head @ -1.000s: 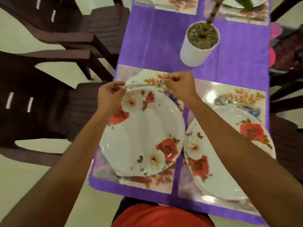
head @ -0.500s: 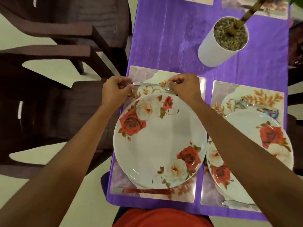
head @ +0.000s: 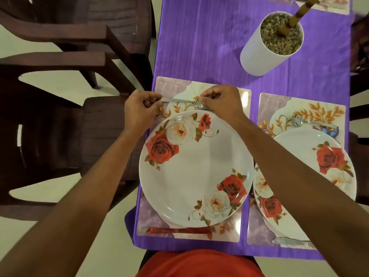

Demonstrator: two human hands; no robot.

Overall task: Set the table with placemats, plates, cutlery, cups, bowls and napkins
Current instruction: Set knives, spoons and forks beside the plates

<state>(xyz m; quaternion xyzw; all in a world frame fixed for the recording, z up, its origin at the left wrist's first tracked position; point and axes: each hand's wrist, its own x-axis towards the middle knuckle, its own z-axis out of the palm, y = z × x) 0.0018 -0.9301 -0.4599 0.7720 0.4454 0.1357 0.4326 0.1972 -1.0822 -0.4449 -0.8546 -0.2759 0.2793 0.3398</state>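
A steel spoon (head: pixel 177 100) lies crosswise just beyond a white rose-patterned plate (head: pixel 196 166), low over a floral placemat (head: pixel 173 86). My left hand (head: pixel 140 110) pinches the spoon's handle end and my right hand (head: pixel 221 100) pinches its bowl end. A knife (head: pixel 175 230) lies on the placemat's near edge. To the right a second placemat (head: pixel 279 102) carries another rose plate (head: pixel 311 148), a spoon (head: pixel 299 121) beyond it and a knife (head: pixel 291 241) at its near edge; my right forearm hides part of that plate.
A purple tablecloth (head: pixel 199 41) covers the table. A white plant pot (head: pixel 265 47) filled with pebbles stands at the back right. Dark wooden chairs (head: pixel 60 80) crowd the left side, and another chair sits at the right edge. More placemats show at the far end.
The spoon, still pinched at both ends, has come down closer to the placemat beyond the plate. The view has shifted left and nearer.
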